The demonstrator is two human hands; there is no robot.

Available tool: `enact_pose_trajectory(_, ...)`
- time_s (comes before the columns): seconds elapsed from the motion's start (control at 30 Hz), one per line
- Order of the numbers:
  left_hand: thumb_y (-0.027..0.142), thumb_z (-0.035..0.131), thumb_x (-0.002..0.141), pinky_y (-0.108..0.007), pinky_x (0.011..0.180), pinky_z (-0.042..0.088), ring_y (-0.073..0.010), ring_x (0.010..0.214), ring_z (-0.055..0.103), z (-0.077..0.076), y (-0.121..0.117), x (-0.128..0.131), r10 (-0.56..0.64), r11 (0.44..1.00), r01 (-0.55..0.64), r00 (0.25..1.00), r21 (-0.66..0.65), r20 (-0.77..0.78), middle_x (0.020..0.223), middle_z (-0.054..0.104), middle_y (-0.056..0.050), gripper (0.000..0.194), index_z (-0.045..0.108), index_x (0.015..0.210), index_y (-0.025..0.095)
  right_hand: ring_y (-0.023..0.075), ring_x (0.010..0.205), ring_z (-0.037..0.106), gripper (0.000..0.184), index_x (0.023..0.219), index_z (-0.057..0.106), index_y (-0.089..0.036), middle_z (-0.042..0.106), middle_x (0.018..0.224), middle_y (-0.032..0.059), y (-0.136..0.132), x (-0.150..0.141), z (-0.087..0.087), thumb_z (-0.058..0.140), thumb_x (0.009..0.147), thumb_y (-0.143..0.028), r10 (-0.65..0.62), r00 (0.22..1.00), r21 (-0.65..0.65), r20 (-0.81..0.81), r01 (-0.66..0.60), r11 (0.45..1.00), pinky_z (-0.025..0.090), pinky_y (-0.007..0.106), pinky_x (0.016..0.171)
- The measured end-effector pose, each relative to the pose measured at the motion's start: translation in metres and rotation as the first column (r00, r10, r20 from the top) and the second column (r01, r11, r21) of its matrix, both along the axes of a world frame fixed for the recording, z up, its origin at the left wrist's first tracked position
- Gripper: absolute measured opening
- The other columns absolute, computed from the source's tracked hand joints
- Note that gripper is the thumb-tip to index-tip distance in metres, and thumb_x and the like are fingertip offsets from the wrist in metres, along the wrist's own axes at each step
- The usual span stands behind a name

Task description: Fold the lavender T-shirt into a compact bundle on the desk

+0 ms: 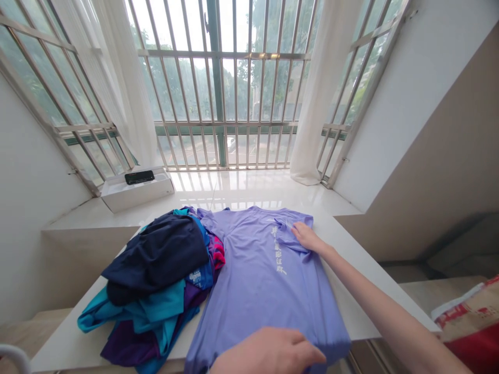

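Observation:
A light purple T-shirt [249, 275] with white vertical lettering lies spread on the white table, its collar toward the window. My right hand [306, 236] is at its right sleeve, fingers closed on the cloth, and that sleeve is turned inward over the chest beside the lettering. Low in the view, my left hand [268, 350] is over the lower part of the shirt, back of the hand up. One finger of it points right; its other fingertips are hidden, so I cannot tell whether it grips the cloth.
A heap of clothes [156, 265], navy, teal, blue and dark purple, stands left of the shirt. On the sill, a black phone-like object [139, 177] rests on a white box [136, 195]. White curtains [312, 104] hang by the barred window. A red and tan bag [471, 317] is at the right.

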State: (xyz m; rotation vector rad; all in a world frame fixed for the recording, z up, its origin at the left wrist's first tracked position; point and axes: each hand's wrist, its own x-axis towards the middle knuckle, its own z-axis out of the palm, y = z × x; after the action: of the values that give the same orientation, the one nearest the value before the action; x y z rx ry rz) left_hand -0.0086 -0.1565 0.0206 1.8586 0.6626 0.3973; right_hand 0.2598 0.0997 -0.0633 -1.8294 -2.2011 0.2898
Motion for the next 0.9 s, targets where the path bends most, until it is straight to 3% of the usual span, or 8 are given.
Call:
enact_pose_trajectory(0.03,0.038,0.050,0.098,-0.040,0.102,0.044,-0.0256,0.110,0.061,0.006,0.018,-0.001,0.054,0.977,-0.032,0.994,0.212,-0.100,0.116,0.065,-0.006,0.032,0.061,0.126,0.028,0.0303,0.133,0.048,0.041,0.131,0.059,-0.018,0.060,0.135,0.0152,0.000,-0.003,-0.004,0.041,0.097,-0.033,-0.019,1.000,-0.005,0.010,0.019,1.000,0.035,0.044,0.113)
enact_pose_trajectory(0.1,0.029,0.039,0.102,-0.041,0.105,0.042,-0.0261,0.117,0.057,0.008,0.056,-0.002,0.192,0.862,-0.030,0.944,0.506,-0.270,0.126,0.062,-0.009,0.034,0.059,0.129,0.021,0.0351,0.141,0.036,0.049,0.140,0.051,-0.016,0.048,0.147,0.0178,-0.002,-0.008,-0.012,0.041,0.097,-0.037,-0.062,0.998,-0.007,0.029,0.063,0.998,0.027,0.051,0.116)
enact_pose_trajectory(0.2,0.027,0.049,0.097,-0.048,0.113,0.033,-0.0344,0.139,0.037,-0.012,0.106,-0.001,0.356,0.723,0.037,0.835,0.689,-0.419,0.146,0.047,-0.017,0.039,0.055,0.133,0.013,0.0387,0.147,0.024,0.061,0.150,0.038,-0.017,0.032,0.159,0.0169,-0.006,-0.008,-0.019,0.037,0.098,-0.048,-0.112,0.990,-0.013,0.082,0.113,0.993,0.017,0.059,0.118)
enact_pose_trajectory(0.33,0.046,0.039,0.100,-0.058,0.117,0.019,-0.0350,0.146,0.025,-0.052,0.135,0.007,0.414,0.700,0.025,0.800,0.714,-0.434,0.158,0.033,-0.012,0.055,0.037,0.150,0.022,0.0355,0.149,0.020,0.068,0.155,0.029,-0.019,0.023,0.163,0.0141,0.002,0.003,-0.022,0.027,0.098,-0.057,-0.107,0.973,-0.034,0.205,0.116,0.993,0.015,0.056,0.119)
enact_pose_trajectory(0.4,0.050,0.033,0.101,-0.059,0.118,0.014,-0.0340,0.147,0.022,-0.063,0.140,0.016,0.435,0.696,-0.011,0.802,0.718,-0.409,0.160,0.030,-0.011,0.057,0.034,0.152,0.025,0.0351,0.149,0.020,0.070,0.156,0.027,-0.020,0.022,0.163,0.0141,0.013,0.011,-0.020,0.025,0.098,-0.058,-0.080,0.966,-0.039,0.246,0.093,0.995,0.016,0.056,0.119)
enact_pose_trajectory(0.57,0.054,0.027,0.101,-0.061,0.118,0.013,-0.0349,0.147,0.022,-0.065,0.146,0.053,0.532,0.673,-0.153,0.780,0.724,-0.330,0.159,0.033,-0.013,0.061,0.037,0.151,0.023,0.0299,0.150,0.019,0.066,0.156,0.026,-0.024,0.022,0.164,0.0093,0.045,0.030,-0.012,0.027,0.099,-0.055,0.022,0.963,-0.051,0.269,-0.009,0.999,0.016,0.049,0.120)
enact_pose_trajectory(0.7,0.054,0.027,0.099,-0.063,0.117,0.011,-0.0363,0.148,0.021,-0.068,0.148,0.080,0.639,0.651,-0.261,0.696,0.713,-0.329,0.159,0.033,-0.015,0.062,0.038,0.151,0.021,0.0300,0.150,0.020,0.066,0.156,0.028,-0.020,0.022,0.163,0.0134,0.059,0.036,-0.005,0.030,0.098,-0.053,0.070,0.958,-0.057,0.277,-0.056,0.997,0.016,0.048,0.120)
enact_pose_trajectory(0.9,0.053,0.029,0.098,-0.063,0.118,0.010,-0.0362,0.148,0.022,-0.070,0.146,0.085,0.659,0.646,-0.304,0.685,0.700,-0.311,0.158,0.035,-0.013,0.061,0.040,0.150,0.024,0.0313,0.149,0.022,0.067,0.154,0.031,-0.016,0.025,0.162,0.0152,0.053,0.027,0.004,0.033,0.097,-0.050,0.066,0.954,-0.012,0.292,-0.066,0.998,0.020,0.049,0.120)
